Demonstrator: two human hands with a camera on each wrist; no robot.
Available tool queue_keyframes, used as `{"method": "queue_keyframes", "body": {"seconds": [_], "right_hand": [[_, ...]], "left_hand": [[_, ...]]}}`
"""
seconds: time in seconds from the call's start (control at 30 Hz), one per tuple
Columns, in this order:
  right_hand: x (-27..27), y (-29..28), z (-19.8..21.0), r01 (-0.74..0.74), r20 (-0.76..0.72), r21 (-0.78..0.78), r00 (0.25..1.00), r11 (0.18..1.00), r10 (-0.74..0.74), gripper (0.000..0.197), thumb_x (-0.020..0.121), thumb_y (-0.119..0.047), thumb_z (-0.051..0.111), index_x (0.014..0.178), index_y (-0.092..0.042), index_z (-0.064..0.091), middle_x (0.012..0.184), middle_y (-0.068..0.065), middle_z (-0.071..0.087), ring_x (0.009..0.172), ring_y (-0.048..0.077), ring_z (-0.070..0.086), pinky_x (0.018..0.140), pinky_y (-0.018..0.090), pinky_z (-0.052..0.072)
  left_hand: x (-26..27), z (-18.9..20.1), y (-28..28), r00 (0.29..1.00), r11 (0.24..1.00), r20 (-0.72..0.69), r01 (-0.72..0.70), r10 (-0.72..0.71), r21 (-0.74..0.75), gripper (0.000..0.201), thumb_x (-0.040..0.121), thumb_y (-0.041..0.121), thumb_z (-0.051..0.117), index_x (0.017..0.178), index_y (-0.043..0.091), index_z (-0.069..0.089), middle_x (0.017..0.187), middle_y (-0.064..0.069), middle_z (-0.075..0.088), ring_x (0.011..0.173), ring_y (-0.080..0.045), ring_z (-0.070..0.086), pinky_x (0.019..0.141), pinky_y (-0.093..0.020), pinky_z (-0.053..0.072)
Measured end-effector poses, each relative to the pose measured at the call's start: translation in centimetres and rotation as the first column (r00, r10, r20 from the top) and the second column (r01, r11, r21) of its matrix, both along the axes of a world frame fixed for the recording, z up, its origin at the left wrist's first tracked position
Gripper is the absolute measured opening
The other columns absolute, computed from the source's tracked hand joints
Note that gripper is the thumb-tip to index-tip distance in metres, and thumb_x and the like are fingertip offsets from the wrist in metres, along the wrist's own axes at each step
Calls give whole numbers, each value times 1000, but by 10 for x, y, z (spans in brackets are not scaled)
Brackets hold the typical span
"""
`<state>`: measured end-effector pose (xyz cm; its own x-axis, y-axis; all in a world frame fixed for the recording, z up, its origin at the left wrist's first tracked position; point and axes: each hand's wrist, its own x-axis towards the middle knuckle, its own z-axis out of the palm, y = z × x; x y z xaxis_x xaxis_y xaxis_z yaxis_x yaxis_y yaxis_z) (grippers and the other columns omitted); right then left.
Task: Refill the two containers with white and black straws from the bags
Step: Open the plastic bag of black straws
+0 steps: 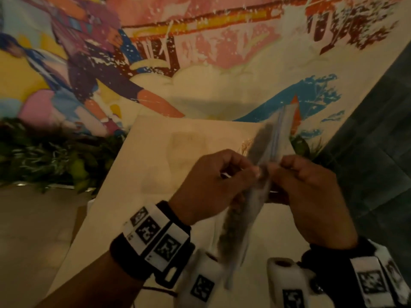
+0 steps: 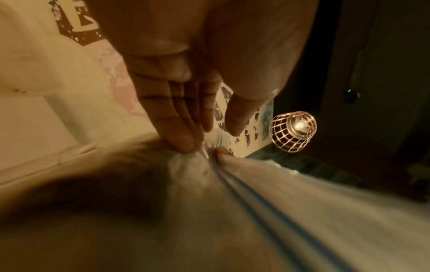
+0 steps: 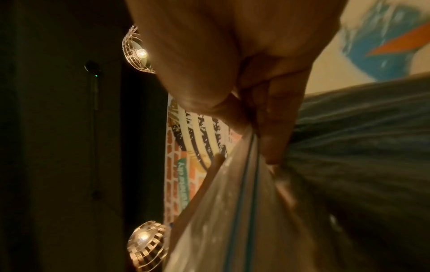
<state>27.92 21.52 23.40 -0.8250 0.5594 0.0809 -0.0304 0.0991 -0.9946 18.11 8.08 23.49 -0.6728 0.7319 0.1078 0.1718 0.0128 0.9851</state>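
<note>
The left hand's fingertips (image 2: 184, 141) are pressed together on one lip of a clear zip bag (image 1: 255, 185), pinching the plastic just beside its blue zipper lines; the thumb stands a little apart in the left wrist view, so how much it shares in the pinch I cannot tell. Facing them, the right hand's fingers (image 3: 274, 139) curl down onto the other lip, nipping the film right at the seal — the two hands meet at the bag's mouth, nearly touching. Out from there, the left hand (image 1: 213, 185) and right hand (image 1: 311, 196) hold the bag edge-on above a pale tabletop (image 1: 155, 174), so it runs as a narrow strip from near the wrists up and away. Dark straws (image 3: 372, 147) fill it, blurred (no single straw can be made out). Both wrists wear black bands with white marker tags. Beyond the table is a bright painted mural (image 1: 200, 63), greenery (image 1: 55, 156) along its foot, and a wire-cage lamp (image 2: 293, 131) glowing against a dark wall.
</note>
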Motion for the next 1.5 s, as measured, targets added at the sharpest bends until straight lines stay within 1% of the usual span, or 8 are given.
{"method": "queue_keyframes", "body": {"seconds": [0.13, 0.2, 0.4, 0.67, 0.83, 1.0, 1.17, 1.5], "right_hand": [[-20, -17, 8, -172, -70, 12, 983, 985, 173, 27, 74, -31, 66, 79, -4, 68, 69, 10, 70, 58, 25, 63, 51, 26, 52], [-31, -23, 2, -224, -43, 11, 974, 975, 224, 20, 78, -22, 68, 73, -3, 67, 60, 7, 65, 51, 17, 55, 46, 24, 45], [-57, -44, -23, -409, 110, -22, 906, 912, 409, 16, 89, -10, 62, 80, -1, 71, 59, 7, 64, 49, 16, 55, 50, 27, 48], [-51, -63, -12, -485, 51, 316, 867, 815, 496, 20, 95, -17, 55, 84, -11, 70, 67, 13, 64, 60, 30, 60, 59, 48, 52], [-48, -64, 5, -446, -24, 393, 869, 804, 494, 20, 91, -20, 61, 72, -17, 69, 56, 2, 61, 48, 18, 57, 49, 38, 50], [-67, -62, -15, -497, 67, 288, 863, 819, 500, 27, 90, -13, 62, 64, -17, 65, 48, -8, 59, 43, 4, 54, 46, 17, 43], [-83, -60, -41, -469, 127, 105, 881, 877, 456, 28, 87, -9, 66, 60, -15, 62, 47, -3, 58, 40, 7, 52, 43, 18, 41], [-90, -55, -52, -422, 203, -166, 870, 891, 450, 15, 90, -5, 59, 81, -1, 70, 62, 10, 66, 49, 18, 59, 50, 29, 48]], "left_hand": [[3, 16, -12, 988, 988, 47, -150, 148, 40, 40, 76, 41, 63, 88, 4, 64, 62, -5, 65, 49, -23, 59, 46, -28, 52], [1, 15, -22, 971, 971, 40, -237, 236, 27, 45, 71, 46, 64, 87, 4, 64, 60, -5, 65, 47, -22, 59, 45, -27, 52], [-15, -17, -49, 902, 925, 207, -370, 379, -85, 19, 80, 24, 69, 77, 7, 61, 55, -9, 63, 44, -24, 58, 48, -32, 53], [-5, -18, -81, 931, 942, 197, -327, 309, 71, 21, 72, 27, 63, 80, 8, 59, 58, -7, 61, 48, -22, 57, 45, -28, 49], [-6, -6, -82, 945, 948, 195, -289, 262, 131, 24, 72, 27, 63, 79, 5, 57, 56, -8, 62, 40, -23, 56, 40, -26, 46], [-18, -22, -72, 902, 929, 234, -368, 364, -26, 34, 71, 37, 68, 77, 5, 58, 53, -15, 59, 39, -25, 54, 41, -29, 48], [-33, -43, -64, 881, 923, 274, -359, 385, -142, 28, 88, 25, 60, 80, -2, 61, 63, -17, 63, 51, -28, 59, 53, -37, 52], [-43, -57, -56, 882, 911, 231, -386, 411, -144, 21, 95, 12, 51, 84, -5, 57, 68, -19, 62, 54, -28, 63, 50, -32, 53]]}}
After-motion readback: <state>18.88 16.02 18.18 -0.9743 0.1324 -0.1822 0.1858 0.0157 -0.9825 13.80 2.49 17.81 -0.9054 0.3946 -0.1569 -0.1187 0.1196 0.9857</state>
